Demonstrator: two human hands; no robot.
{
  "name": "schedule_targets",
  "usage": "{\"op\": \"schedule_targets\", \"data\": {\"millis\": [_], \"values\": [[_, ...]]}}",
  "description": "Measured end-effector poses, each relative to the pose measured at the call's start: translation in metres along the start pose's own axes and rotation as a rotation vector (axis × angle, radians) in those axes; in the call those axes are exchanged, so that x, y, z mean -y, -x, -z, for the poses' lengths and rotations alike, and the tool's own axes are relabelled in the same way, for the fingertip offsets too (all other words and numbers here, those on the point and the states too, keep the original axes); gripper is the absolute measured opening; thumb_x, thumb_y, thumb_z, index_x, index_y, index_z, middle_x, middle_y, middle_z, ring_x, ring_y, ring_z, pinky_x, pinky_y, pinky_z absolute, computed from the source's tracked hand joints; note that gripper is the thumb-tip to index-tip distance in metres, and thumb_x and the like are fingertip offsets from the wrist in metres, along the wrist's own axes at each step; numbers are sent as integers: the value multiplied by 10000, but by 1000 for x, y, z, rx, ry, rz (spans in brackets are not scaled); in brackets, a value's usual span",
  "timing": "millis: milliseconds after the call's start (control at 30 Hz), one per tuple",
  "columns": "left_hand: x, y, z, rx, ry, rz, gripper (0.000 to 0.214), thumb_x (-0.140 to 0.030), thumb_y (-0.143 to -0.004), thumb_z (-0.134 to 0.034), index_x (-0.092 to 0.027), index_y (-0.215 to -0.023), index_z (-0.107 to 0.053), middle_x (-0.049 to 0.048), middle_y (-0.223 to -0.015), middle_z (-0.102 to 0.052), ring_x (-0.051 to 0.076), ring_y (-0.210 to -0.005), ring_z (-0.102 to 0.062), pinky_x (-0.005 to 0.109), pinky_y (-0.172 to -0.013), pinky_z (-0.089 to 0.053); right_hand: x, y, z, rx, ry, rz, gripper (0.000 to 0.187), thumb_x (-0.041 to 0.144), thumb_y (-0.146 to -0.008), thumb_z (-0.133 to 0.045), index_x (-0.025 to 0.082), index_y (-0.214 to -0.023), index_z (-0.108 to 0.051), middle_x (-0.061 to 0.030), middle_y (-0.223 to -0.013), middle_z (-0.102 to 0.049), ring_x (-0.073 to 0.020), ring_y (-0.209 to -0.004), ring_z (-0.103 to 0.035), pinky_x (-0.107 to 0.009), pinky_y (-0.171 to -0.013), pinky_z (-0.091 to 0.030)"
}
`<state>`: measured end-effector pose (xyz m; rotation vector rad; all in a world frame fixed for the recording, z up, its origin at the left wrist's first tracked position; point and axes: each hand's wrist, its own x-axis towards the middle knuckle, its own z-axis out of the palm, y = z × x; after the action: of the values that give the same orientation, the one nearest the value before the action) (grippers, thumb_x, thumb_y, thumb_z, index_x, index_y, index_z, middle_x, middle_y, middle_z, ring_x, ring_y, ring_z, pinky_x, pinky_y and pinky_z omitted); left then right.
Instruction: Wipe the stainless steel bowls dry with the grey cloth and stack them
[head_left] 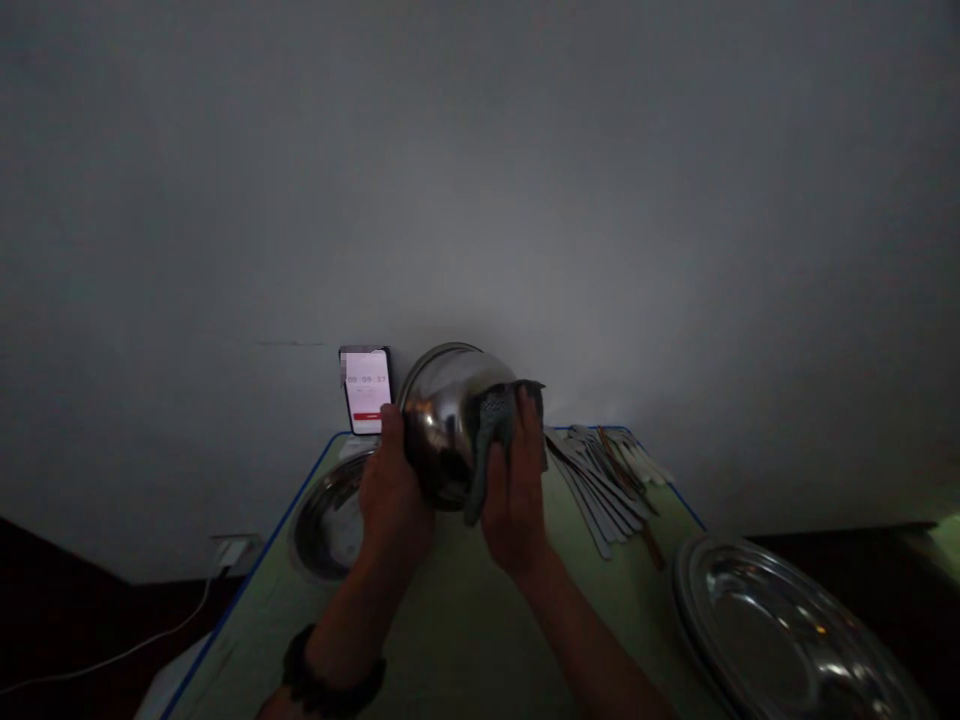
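I hold a shiny steel bowl (442, 420) up above the table, its outside turned toward me. My left hand (391, 490) grips the bowl's left rim, fingers curled around it. My right hand (516, 490) presses a grey cloth (491, 425) against the bowl's right side, fingers closed over the cloth. A dark band sits on my left wrist.
The pale green table (450, 620) has a blue edge. A steel bowl (330, 520) rests at the left, a large steel plate (780, 630) at the right front. Several flat utensils (600, 470) lie fanned at the back right. A lit phone (367, 388) leans on the wall. A white cable (150, 640) trails left.
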<state>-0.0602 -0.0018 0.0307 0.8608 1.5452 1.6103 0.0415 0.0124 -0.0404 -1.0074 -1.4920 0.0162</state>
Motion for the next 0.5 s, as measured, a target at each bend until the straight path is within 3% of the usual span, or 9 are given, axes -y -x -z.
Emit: {"op": "schedule_targets", "data": {"millis": [67,133,233,367,433,500], "values": [[-2,3,2,16,-129,11,462,-552,-867,-469,-210,-581,-589,30,-561,-612,171,-549,-552,267,-495,-408,14,6,-2,39,61,103,639,306,-977,-357,203,-1548,-91,-123,-1613,-189,-275,-1494,-142,-607,-1164,-238],[-4,7,3,106,-185,-50,470,-513,-872,-456,-218,-512,-520,10,-518,-564,156,-517,-499,263,-495,-396,25,5,2,45,91,170,683,311,-963,-396,186,-1550,-69,-132,-1621,-154,-287,-1496,-118,-599,-1165,-241],[-2,7,4,319,-233,-186,521,-583,-844,-411,-216,-477,-455,-2,-496,-509,139,-490,-420,258,-464,-348,26,-7,17,50,97,213,573,256,-973,-375,241,-1523,-215,-82,-1595,-263,-263,-1496,-131,-601,-1178,-198],[4,-2,7,505,-346,-280,542,-641,-793,-425,-212,-461,-423,-20,-457,-408,122,-469,-352,253,-445,-263,11,-28,41,-32,-20,22,436,280,-999,-338,251,-1427,-414,-80,-1459,-493,-237,-1398,-390,-561,-1139,-320],[4,-5,10,507,-370,-314,552,-626,-810,-409,-215,-441,-397,-30,-442,-354,111,-449,-308,253,-436,-222,5,-36,53,-138,-70,-99,435,328,-1001,-338,233,-1414,-439,-107,-1449,-499,-243,-1353,-451,-540,-1101,-382],[2,-6,14,504,-374,-347,557,-602,-819,-418,-215,-420,-382,-32,-431,-334,104,-431,-283,252,-428,-191,4,-40,62,-150,-94,-111,429,355,-993,-363,239,-1391,-471,-103,-1464,-479,-248,-1343,-458,-538,-1102,-378]]}}
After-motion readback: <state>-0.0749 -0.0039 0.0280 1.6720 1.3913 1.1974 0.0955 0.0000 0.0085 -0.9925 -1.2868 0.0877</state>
